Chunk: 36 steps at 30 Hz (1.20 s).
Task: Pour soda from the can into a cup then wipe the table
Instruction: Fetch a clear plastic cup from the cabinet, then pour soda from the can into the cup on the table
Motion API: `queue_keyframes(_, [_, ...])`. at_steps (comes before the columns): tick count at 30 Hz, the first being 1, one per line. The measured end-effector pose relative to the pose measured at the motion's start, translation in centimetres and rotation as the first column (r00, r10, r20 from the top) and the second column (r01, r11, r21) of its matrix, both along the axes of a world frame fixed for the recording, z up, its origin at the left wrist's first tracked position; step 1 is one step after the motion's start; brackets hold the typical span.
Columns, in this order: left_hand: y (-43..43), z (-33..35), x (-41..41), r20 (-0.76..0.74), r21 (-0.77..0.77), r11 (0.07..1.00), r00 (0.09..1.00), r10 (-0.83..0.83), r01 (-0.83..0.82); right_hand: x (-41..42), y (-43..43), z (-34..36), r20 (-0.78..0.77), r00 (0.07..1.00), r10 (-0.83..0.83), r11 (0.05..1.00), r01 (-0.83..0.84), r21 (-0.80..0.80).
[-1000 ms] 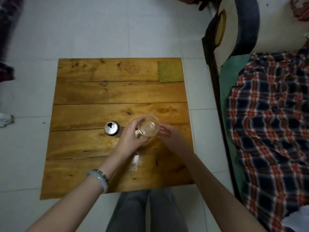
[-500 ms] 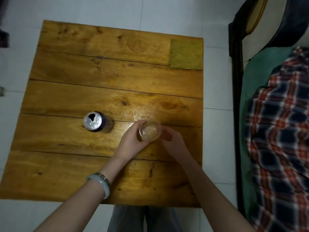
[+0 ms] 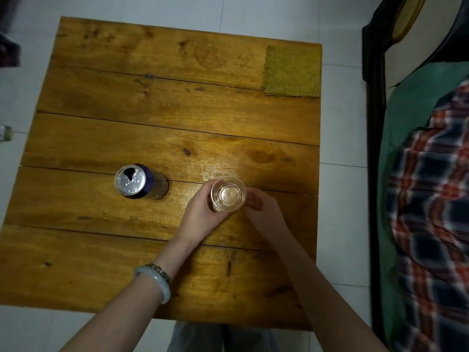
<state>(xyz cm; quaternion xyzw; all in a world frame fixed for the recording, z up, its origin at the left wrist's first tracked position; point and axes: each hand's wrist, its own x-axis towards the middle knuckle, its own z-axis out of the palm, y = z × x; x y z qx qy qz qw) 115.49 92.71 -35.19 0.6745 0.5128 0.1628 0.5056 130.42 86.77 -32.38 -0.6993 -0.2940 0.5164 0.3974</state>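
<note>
Our left hand grips the clear round plastic cup, with the fingers and thumb curled round its wall from the nine o'clock side. Our right hand meets it from three o'clock, with the fingers bent against the opposite wall, so both hands hold it. The cup stands upright and we look straight down into its mouth. The light is dim, and we cannot tell whether any soda is in it. It sits toward the five o'clock part of the square table of varnished wooden planks.

At nine o'clock from the cup, well apart from our left hand, stands the dark purple aluminium can, upright with its silver top open. Just past the cup at twelve o'clock the wood shows a glossy, speckled patch.

A pale jade bangle with a beaded bracelet circles our left wrist. A square yellow-green woven cloth lies flat in the table's one o'clock corner. White floor tiles surround the table. At three o'clock lies a bed with a green sheet and a red-and-navy plaid blanket.
</note>
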Motion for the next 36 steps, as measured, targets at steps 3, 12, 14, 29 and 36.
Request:
queue_keyframes(3, [0.1, -0.1, 0.0, -0.009, 0.025, 1.0, 1.0, 0.006, -0.006, 0.0, 0.0, 0.1, 0.009, 1.0, 0.006, 1.0, -0.006, -0.007])
queue_keyframes(12, [-0.7, 2.1, -4.2, -0.084, 0.023, 0.999, 0.996, 0.043, -0.041, 1.8, -1.9, 2.5, 0.326, 0.936, 0.128, 0.991, -0.107, -0.084])
queue_keyframes(14, [-1.3, 4.0, -5.5, -0.113, 0.058, 0.998, 0.993, 0.035, -0.028, 2.0, -2.1, 4.1, 0.411, 0.904, 0.119, 0.993, -0.11, -0.046])
queue_keyframes(29, [2.1, 7.3, -13.2, 0.065, 0.15, 0.883, 0.896, 0.44, -0.445, -11.8, 5.0, 4.7, 0.153, 0.964, 0.216, 0.962, -0.238, 0.137])
queue_keyframes(36, [5.2, 3.8, -13.8, 0.071, -0.026, 0.953, 0.951, 0.302, -0.3, -13.5, 6.6, 1.0, 0.153, 0.959, 0.239, 0.969, -0.245, 0.023])
